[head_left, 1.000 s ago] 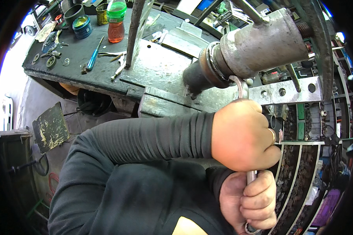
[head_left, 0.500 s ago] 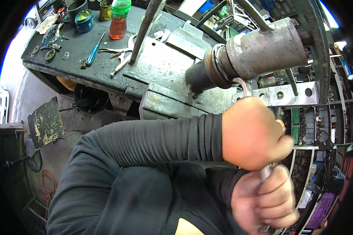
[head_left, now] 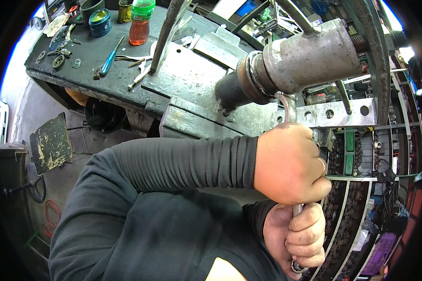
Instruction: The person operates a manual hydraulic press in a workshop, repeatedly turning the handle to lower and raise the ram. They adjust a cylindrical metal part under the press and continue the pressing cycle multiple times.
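Observation:
My left hand (head_left: pixel 288 161), wearing a ring on one finger, is closed around the upper handle of a steel hook wrench (head_left: pixel 288 108). Just below it, my right hand (head_left: pixel 297 236) grips the same handle, fingers wrapped round it; the wrench's lower end peeks out under that hand. The curved wrench head sits against the collar (head_left: pixel 255 77) of a thick grey metal cylinder (head_left: pixel 309 56). A darker, narrower tube (head_left: pixel 232 91) runs from the collar down to the left. My left forearm crosses in front of my body and partly hides the right arm.
A drilled steel bar (head_left: pixel 346 112) lies beyond my hands. On the dark bench (head_left: pixel 103 89) are a blue screwdriver (head_left: pixel 110 61), pliers (head_left: pixel 143 63), a blue tub (head_left: pixel 100 23) and a bottle of red liquid (head_left: pixel 140 28). A slanted rod (head_left: pixel 166 37) rises from the bench; parts shelves (head_left: pixel 351 201) stand at right.
Both hands and the wrench handle have swung left, still gripping. The view has shifted slightly, so the bench and cylinder appear a little further left.

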The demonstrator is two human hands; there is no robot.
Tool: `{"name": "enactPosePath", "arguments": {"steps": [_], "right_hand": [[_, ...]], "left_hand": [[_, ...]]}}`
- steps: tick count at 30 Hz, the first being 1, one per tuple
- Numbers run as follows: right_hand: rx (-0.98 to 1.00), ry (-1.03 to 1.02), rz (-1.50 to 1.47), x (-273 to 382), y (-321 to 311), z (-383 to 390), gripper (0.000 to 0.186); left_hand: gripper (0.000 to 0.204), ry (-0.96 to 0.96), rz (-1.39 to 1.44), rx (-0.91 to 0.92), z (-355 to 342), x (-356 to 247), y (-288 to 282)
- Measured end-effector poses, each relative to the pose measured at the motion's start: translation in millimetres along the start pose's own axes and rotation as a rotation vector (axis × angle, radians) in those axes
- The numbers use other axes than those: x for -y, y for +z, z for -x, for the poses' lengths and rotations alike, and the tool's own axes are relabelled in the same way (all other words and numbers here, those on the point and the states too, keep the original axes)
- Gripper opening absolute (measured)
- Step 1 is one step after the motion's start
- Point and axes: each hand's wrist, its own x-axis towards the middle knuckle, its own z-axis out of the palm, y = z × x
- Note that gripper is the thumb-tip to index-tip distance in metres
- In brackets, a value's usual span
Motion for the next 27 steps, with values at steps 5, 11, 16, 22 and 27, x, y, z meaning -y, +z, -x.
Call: {"name": "enactPosePath", "arguments": {"steps": [5, 11, 16, 22, 27], "right_hand": [[-0.025, 0.079, 0.033, -3, 2, -2, 0.041], [-0.058, 0.139, 0.191, 4, 18, -9, 0.041], [0.119, 0.185, 0.012, -7, 5, -36, 0.042], [-0.129, 0.102, 0.019, -9, 9, -28, 0.042], [0.192, 0.116, -0.192, -19, -9, -40, 0.042]], "left_hand": [[0.015, -0.033, -0.015, 0.041, 0, 5, -6], [0.016, -0.074, 0.007, 0.013, -1, 3, -5], [0.02, -0.117, -0.031, 0.023, -7, 2, -2], [0.021, -0.16, -0.045, 0.022, -17, 2, -5], [0.02, -0.093, -0.06, -0.003, -11, 3, 0]]}}
